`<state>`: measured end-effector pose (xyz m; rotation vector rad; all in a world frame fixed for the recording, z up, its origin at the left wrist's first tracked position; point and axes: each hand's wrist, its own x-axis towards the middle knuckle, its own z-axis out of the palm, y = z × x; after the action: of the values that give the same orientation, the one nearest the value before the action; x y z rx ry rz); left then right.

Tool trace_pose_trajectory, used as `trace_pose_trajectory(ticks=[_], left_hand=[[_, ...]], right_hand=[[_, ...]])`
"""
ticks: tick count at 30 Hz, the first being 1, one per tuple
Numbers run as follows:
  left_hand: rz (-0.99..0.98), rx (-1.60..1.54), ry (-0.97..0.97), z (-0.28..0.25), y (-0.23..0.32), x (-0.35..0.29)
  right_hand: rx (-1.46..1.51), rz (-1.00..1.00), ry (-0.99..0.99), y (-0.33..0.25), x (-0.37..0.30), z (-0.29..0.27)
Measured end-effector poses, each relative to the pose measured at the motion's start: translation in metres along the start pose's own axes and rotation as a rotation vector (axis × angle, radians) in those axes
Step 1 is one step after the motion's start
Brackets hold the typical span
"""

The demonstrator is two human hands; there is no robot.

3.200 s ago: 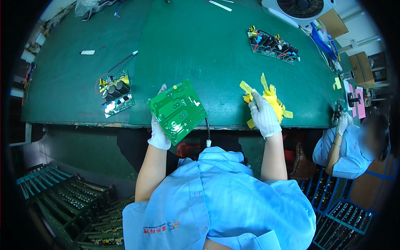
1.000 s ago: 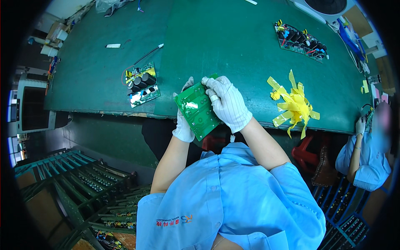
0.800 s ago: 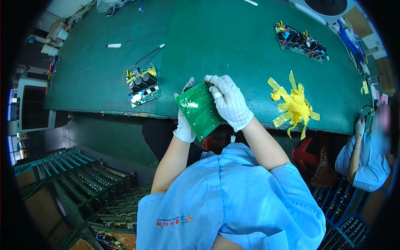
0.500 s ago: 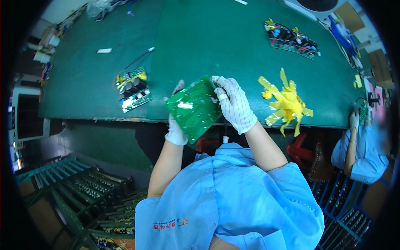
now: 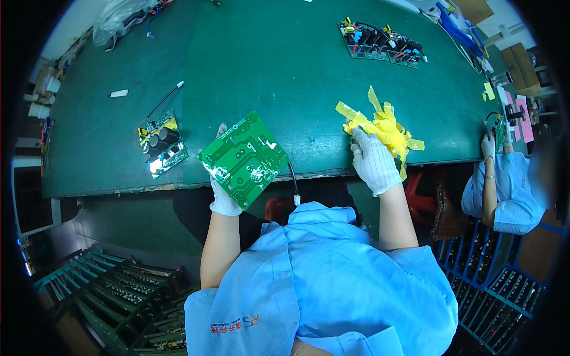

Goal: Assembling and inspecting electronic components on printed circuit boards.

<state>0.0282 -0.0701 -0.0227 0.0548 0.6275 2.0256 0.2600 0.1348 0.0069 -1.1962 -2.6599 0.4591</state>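
Note:
My left hand [image 5: 225,200], in a white glove, grips a green circuit board [image 5: 244,161] by its left side. The board is tilted, its soldered face up, and its far-side parts are hidden. A black cable [image 5: 293,178] with a white plug hangs from its right edge. Over to the right, my gloved right hand [image 5: 375,163] has its fingers curled against the near left edge of a tangled clump of yellow tape [image 5: 392,135] on the green table. The fingertips are partly hidden by the tape.
Left of my hands lies a component-filled circuit board [image 5: 163,144] with a cable. More such boards [image 5: 380,44] lie at the far right. A white strip [image 5: 119,93] rests on the green table [image 5: 267,65]. A co-worker [image 5: 504,184] works at right; board racks [image 5: 113,285] stand behind.
My right hand has left the circuit board and moved right to the yellow tape clump. My left hand keeps the board, now turned and flatter to view. The whole view has shifted.

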Motion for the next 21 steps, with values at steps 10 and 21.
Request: trace_pose_trajectory(ticks=[10, 21], left_hand=[[0.207, -0.018, -0.123, -0.074, 0.012, -0.004], [0.874, 0.720, -0.088, 0.089, 0.067, -0.018]], right_hand=[[0.430, -0.247, -0.006, -0.055, -0.019, 0.024], [0.442, -0.251, 0.007, -0.050, -0.017, 0.028]])
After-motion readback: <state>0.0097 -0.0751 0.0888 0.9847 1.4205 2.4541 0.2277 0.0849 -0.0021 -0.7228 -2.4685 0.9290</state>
